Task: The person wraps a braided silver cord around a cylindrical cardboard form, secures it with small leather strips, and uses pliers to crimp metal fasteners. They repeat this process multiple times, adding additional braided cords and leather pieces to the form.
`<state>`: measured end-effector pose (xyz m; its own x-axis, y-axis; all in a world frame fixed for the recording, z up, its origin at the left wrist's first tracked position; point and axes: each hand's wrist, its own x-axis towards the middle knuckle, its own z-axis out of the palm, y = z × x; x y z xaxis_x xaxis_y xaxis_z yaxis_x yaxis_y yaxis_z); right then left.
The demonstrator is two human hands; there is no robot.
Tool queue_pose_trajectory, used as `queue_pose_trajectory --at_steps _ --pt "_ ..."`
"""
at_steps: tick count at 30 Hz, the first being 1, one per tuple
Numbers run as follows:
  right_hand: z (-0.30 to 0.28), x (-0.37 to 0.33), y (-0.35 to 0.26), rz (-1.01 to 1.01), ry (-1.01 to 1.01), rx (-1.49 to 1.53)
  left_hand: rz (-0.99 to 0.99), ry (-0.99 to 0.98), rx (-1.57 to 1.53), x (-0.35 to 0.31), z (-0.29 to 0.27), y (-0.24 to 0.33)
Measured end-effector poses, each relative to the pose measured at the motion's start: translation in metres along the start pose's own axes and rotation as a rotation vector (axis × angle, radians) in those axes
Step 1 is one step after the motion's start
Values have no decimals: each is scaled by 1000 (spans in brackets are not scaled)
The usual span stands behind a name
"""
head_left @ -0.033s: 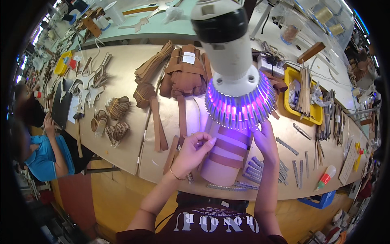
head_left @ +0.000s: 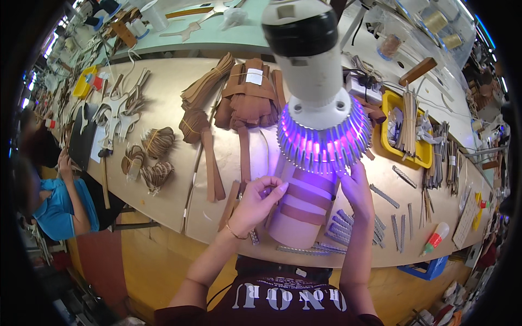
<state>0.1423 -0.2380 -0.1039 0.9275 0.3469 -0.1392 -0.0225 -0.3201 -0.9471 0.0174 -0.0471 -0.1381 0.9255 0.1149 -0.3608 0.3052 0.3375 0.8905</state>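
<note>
A pale cylinder (head_left: 293,232) lies on the bench in front of me, with several brown leather strips (head_left: 302,214) across its upper side. At its left edge my left hand (head_left: 260,202) is closed, thumb and forefinger pinching the left end of the middle strip. My right hand (head_left: 356,190) is closed at the cylinder's right edge; whatever its fingertips hold is hidden near the lamp's rim. The lit purple lamp (head_left: 324,136) hangs just above and covers the cylinder's far end.
Brown strip bundles (head_left: 251,100) lie beyond the hands, with coiled bundles (head_left: 157,142) to their left. Grey braided pieces (head_left: 340,225) lie right of the cylinder. A yellow tray (head_left: 385,127), a glue bottle (head_left: 436,239) and a blue crate (head_left: 427,269) are farther right. At left sits a person (head_left: 65,209).
The lamp appears slightly farther right in the picture. Both hands and the strips stay almost where they were.
</note>
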Motion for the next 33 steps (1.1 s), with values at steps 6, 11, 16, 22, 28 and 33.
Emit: queue_pose_trajectory --at_steps 6,11,16,22,28,33 --pt "-7 6 1 144 -11 -8 -20 75 -81 10 0 8" --pt "-13 -5 6 81 94 59 -77 20 -143 25 -8 14" --pt "-32 -33 13 84 124 44 309 125 220 45 8 6" --pt "-61 -74 24 134 238 -75 41 40 51 41 1 8" --pt "-57 -82 27 216 160 -30 140 162 47 42 9 2" --pt "-26 -52 31 19 -8 25 113 123 200 43 4 6"
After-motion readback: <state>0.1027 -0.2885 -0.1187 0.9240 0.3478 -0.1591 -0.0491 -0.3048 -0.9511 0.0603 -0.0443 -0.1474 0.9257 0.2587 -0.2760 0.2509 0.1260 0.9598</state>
